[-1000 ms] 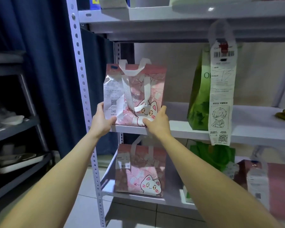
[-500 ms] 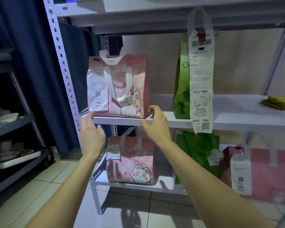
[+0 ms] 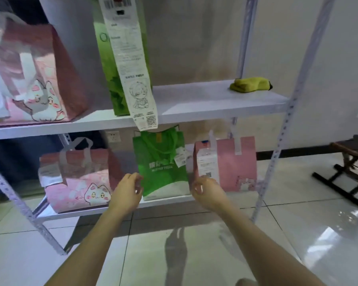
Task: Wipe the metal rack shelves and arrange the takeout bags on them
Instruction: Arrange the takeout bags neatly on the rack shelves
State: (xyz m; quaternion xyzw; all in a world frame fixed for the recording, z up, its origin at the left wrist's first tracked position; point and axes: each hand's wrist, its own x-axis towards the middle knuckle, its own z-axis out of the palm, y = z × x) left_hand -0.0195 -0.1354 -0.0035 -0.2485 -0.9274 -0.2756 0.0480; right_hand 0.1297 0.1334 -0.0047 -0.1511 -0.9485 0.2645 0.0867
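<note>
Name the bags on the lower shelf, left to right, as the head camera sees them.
pink cat bag → green bag → pink bag with a receipt

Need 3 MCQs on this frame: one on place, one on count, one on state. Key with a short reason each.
1. Where does the yellow-green cloth lie?
A. On the floor
B. At the right end of the upper shelf
C. Draped over the stool

2. How many bags stand on the lower shelf?
A. One
B. Five
C. Three

3. What do the left hand and right hand hold?
A. Nothing
B. The cloth
C. A long receipt

Key:
1 B: the cloth rests on the upper shelf, far right.
2 C: a pink cat bag, a green bag and a pink bag stand side by side.
3 A: both hands hover in front of the green bag, fingers loosely curled and empty.
</note>
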